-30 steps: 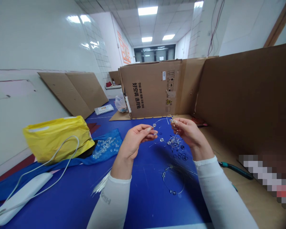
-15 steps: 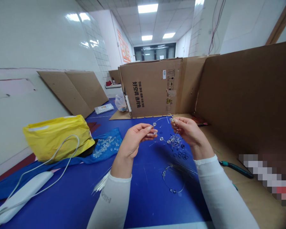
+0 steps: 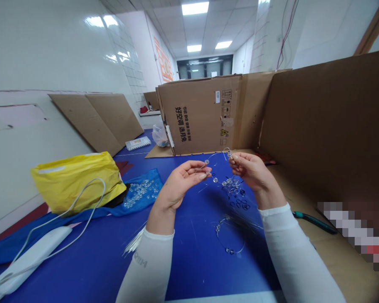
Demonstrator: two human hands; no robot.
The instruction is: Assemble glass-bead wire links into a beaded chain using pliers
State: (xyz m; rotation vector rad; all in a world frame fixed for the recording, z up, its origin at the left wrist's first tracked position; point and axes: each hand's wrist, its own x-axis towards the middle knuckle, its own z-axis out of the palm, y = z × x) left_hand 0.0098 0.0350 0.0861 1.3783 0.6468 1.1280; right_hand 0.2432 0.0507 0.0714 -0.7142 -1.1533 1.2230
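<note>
Between my two hands is a thin wire ring strung with clear beads (image 3: 215,180), held above the blue table. My left hand (image 3: 189,179) pinches its left side, with clear beads close to the fingertips. On the other side my right hand (image 3: 248,168) pinches the ring near a bead (image 3: 229,155), and a loose wire end loops up there. Below lies a second beaded wire ring (image 3: 217,235) on the table. A tangle of wire and beads (image 3: 232,187) and several small dark rings (image 3: 240,205) rest under my right hand.
Loose clear beads (image 3: 140,191) lie on a blue cloth at left, beside a yellow bag (image 3: 77,181) and a white power strip (image 3: 34,256) with its cable. Straight wires (image 3: 134,242) sit by my left sleeve. Green-handled pliers (image 3: 316,222) lie right; cardboard (image 3: 202,118) stands behind.
The fingers of my left hand have shifted slightly on the beaded ring, and it now sits a little further right. My right hand has moved slightly right and keeps its pinch.
</note>
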